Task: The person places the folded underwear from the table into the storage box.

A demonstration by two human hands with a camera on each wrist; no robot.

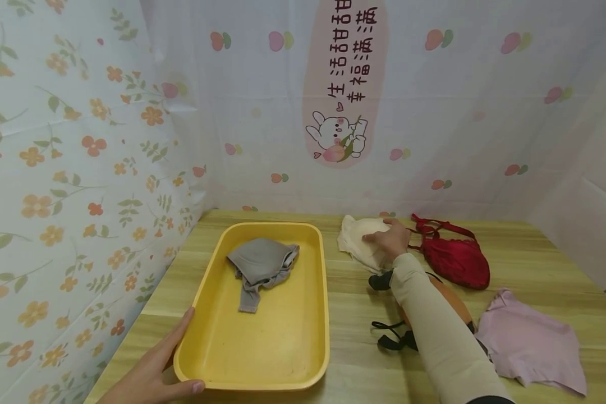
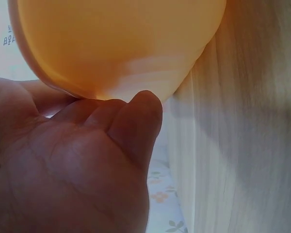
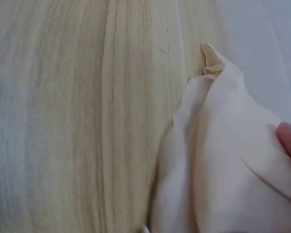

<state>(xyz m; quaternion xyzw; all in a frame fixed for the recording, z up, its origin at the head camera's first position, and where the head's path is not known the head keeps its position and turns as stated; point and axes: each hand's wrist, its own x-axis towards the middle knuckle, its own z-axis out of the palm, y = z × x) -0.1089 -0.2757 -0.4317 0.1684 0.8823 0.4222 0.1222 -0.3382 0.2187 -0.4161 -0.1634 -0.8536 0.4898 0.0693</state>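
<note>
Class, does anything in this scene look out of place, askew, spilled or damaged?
The printed rabbit on the back wall sheet lies sideways, ears pointing left, so the sheet may be hung turned. No spill shows.

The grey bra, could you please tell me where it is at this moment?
In the head view, the grey bra lies just left of centre, inside the yellow tray, toward its far end.
</note>
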